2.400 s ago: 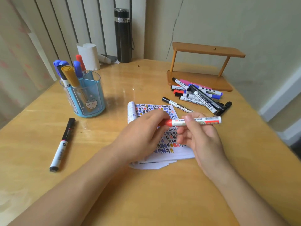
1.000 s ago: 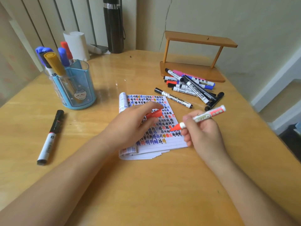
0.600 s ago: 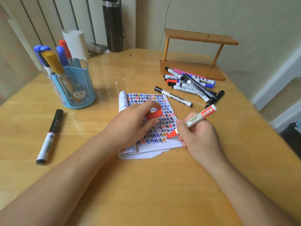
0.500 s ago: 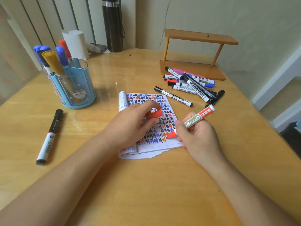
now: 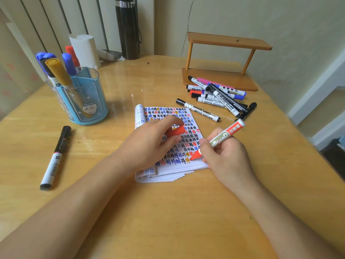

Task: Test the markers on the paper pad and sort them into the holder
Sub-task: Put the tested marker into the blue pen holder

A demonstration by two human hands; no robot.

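One red marker [image 5: 224, 135], pinched by the right hand [image 5: 227, 159], slanted up-right, tip on the pad [image 5: 186, 168]; the left hand [image 5: 147, 144] held its cap [image 5: 177, 131].

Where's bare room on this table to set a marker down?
Bare wood between the lone black-and-white marker and the scribbled paper pad, and from the pad to the black flask. Crowded: marker pile by the wooden shelf.

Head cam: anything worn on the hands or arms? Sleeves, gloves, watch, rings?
Nothing worn shows. The left hand and right hand are bare: no gloves, no rings visible. The left forearm and right forearm are bare to the frame edge, with no sleeve, watch or wristband in view.
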